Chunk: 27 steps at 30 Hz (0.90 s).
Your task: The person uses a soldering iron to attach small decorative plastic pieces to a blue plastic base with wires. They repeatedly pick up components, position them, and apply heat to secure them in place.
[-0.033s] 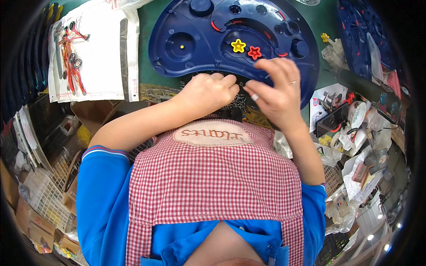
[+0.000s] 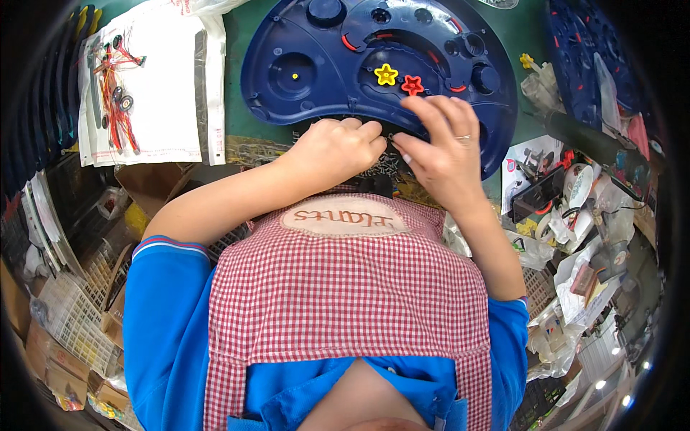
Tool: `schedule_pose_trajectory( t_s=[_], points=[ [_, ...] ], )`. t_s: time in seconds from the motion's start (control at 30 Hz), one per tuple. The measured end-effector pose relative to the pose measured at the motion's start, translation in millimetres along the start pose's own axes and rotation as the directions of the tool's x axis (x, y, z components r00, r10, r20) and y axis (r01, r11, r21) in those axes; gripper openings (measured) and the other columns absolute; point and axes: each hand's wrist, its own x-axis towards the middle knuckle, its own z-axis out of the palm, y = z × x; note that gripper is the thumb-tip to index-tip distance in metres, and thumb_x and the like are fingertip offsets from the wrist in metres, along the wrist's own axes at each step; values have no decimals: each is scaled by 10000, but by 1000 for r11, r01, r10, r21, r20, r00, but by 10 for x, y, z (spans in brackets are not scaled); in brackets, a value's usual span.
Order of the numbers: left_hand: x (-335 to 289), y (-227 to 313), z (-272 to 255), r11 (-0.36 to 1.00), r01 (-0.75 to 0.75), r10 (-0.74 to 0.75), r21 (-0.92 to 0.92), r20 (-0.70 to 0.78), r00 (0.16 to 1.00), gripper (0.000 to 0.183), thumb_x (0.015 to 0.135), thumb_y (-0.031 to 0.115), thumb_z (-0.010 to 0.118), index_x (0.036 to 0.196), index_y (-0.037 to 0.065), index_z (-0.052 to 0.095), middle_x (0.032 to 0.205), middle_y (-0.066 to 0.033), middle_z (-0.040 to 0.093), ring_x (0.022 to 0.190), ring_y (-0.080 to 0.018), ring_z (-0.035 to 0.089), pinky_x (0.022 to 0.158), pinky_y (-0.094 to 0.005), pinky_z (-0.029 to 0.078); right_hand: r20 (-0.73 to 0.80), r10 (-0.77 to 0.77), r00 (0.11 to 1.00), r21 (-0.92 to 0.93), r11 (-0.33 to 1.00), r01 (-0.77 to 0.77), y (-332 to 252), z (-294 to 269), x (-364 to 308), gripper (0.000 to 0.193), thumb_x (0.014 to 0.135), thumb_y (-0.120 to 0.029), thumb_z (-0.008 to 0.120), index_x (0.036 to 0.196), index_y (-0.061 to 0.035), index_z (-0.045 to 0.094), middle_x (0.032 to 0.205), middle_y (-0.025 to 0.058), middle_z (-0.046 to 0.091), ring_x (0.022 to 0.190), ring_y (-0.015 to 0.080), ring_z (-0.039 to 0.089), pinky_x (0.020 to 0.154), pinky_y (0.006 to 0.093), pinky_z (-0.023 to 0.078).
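My left hand (image 2: 338,149) is closed, its knuckles up, just below the near edge of a dark blue kidney-shaped plastic tray (image 2: 316,93). What its curled fingers hold is hidden. Close to its right, my right hand (image 2: 444,154) brings thumb and forefinger together, while its other fingers reach over the tray's edge. A tiny dark thing (image 2: 391,135) shows at the fingertips, too small to name. Beneath the hands lie many small metal screws (image 2: 387,165). On the tray sit a yellow star-shaped piece (image 2: 386,74) and a red star-shaped piece (image 2: 412,85).
At the left, a white bag (image 2: 169,93) bears wired parts with red leads (image 2: 118,100). Stacked dark blue pieces (image 2: 36,108) stand at the far left. Another blue tray (image 2: 575,65) lies at the right, above a clutter of plastic bags and papers (image 2: 582,273).
My right hand has shifted slightly left, nearer to my left hand, and its fingers have turned a little. My left hand stays in place.
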Motion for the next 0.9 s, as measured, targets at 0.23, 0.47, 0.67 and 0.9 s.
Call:
schedule_pose_trajectory(
  t_s=[0.23, 0.47, 0.67, 0.9],
  points=[
    [319, -287, -559, 978, 59, -86, -198, -130, 988, 81, 742, 153, 718, 806, 104, 724, 846, -23, 659, 786, -227, 641, 683, -353, 531, 75, 78, 994, 110, 990, -86, -55, -37, 47, 100, 672, -105, 729, 745, -84, 666, 1156, 41, 624, 1120, 241, 545, 993, 431, 398],
    [676, -667, -262, 993, 98, -109, -69, -182, 977, 88, 752, 211, 721, 777, 134, 755, 939, 12, 624, 920, -194, 571, 836, -320, 492, -87, 276, 957, 335, 913, -233, 179, -155, 246, 214, 727, -45, 747, 922, -52, 658, 847, 63, 688, 797, 231, 646, 734, 338, 510],
    [709, -641, -243, 990, 143, -144, -15, -187, 972, 67, 752, 135, 677, 727, 118, 737, 963, 4, 627, 935, -200, 575, 821, -345, 495, -78, 248, 966, 301, 929, -214, 346, -110, 355, 122, 760, -59, 736, 880, -73, 755, 842, 47, 705, 814, 215, 645, 753, 315, 498],
    [704, -598, -269, 986, 164, -165, -22, -222, 961, 50, 731, 143, 694, 714, 117, 733, 953, -2, 630, 931, -203, 575, 815, -354, 492, 30, 181, 983, 88, 979, -183, 491, 14, 407, 85, 750, -171, 738, 811, -112, 735, 1023, -20, 664, 1112, 205, 536, 1019, 416, 292]
  ],
)
